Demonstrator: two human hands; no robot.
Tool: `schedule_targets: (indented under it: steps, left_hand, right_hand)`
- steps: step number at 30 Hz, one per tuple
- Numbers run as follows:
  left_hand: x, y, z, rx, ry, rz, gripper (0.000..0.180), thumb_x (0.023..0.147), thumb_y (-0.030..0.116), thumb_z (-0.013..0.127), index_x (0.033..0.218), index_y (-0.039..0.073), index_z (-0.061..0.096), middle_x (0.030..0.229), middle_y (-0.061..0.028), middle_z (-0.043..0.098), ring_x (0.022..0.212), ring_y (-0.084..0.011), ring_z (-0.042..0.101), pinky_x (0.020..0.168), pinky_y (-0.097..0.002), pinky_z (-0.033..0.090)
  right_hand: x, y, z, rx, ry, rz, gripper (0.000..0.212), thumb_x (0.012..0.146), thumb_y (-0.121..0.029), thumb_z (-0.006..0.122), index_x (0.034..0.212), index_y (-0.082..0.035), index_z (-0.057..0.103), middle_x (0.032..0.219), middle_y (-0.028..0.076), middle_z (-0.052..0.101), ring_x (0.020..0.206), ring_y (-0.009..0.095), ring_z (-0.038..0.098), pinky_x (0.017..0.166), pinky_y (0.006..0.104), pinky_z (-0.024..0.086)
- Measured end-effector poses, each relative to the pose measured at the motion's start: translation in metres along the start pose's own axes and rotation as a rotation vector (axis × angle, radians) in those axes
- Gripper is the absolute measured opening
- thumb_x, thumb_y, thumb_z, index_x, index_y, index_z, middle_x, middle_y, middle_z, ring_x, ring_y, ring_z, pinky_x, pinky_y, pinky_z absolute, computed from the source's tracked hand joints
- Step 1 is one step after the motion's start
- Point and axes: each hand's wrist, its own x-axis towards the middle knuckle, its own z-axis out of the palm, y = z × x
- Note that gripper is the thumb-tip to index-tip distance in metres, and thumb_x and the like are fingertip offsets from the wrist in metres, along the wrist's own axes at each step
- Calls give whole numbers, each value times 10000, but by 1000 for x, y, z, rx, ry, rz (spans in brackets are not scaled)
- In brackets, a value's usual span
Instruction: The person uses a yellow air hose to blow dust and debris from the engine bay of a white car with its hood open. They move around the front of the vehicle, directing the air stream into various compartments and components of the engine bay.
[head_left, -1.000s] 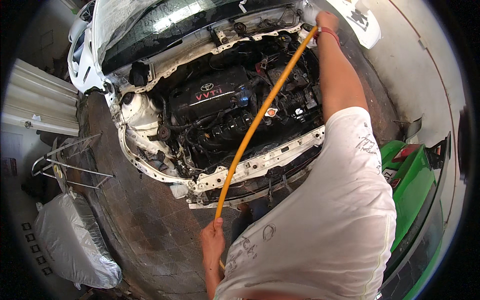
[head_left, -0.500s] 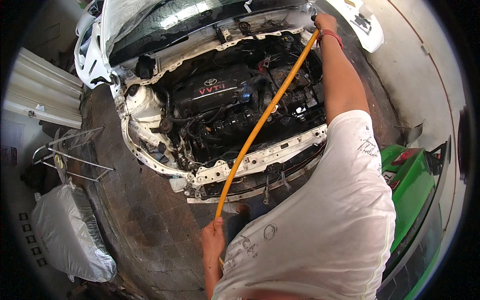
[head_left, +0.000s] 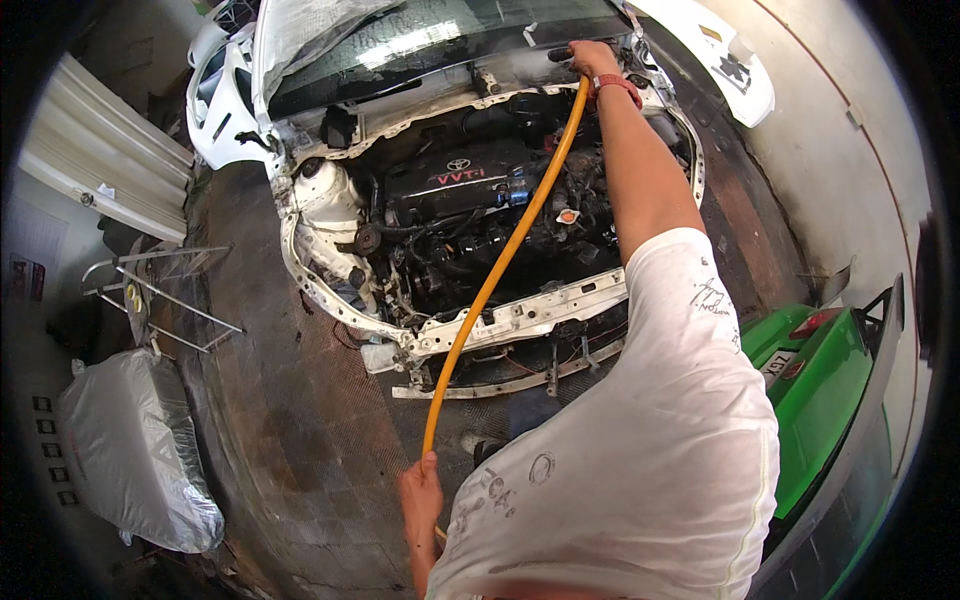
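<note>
My right hand is closed around the black nozzle at the end of a yellow hose. It reaches over the far right part of a white car's open engine bay, near the windscreen base, and the nozzle points left. The hose slants down across the engine and front frame to my left hand, which grips it low beside my body. Beneath the hose lie a wet-looking black engine cover and a radiator cap. The white front crossmember is bare of a bumper.
A folding metal frame and a silver-covered bundle stand on the left, below a pale corrugated shutter. On the right are a green car panel and a wall. Dark textured tiles cover the floor.
My right hand has moved left along the far edge of the bay, taking the nozzle and the hose's upper end. My left hand keeps its grip. The view has shifted slightly.
</note>
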Motion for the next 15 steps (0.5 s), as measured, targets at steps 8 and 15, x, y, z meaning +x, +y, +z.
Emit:
schedule_targets:
  steps: [8,15]
  left_hand:
    - [1,1,4,-20,4,0,592,1083,455,502,782,-54,534,612,-111,410,598,-183,400,552,-407,373]
    - [37,44,21,30,-36,1,589,1078,458,511,804,-63,552,610,-126,414,595,-185,418,553,-412,386]
  right_hand:
    - [-1,17,37,71,-27,219,253,817,-145,602,949,-31,785,1104,234,718,1020,391,723,877,465,574]
    - [-5,89,60,395,117,459,332,795,-199,575,1040,-100,776,1173,213,707,1128,414,667,979,468,525]
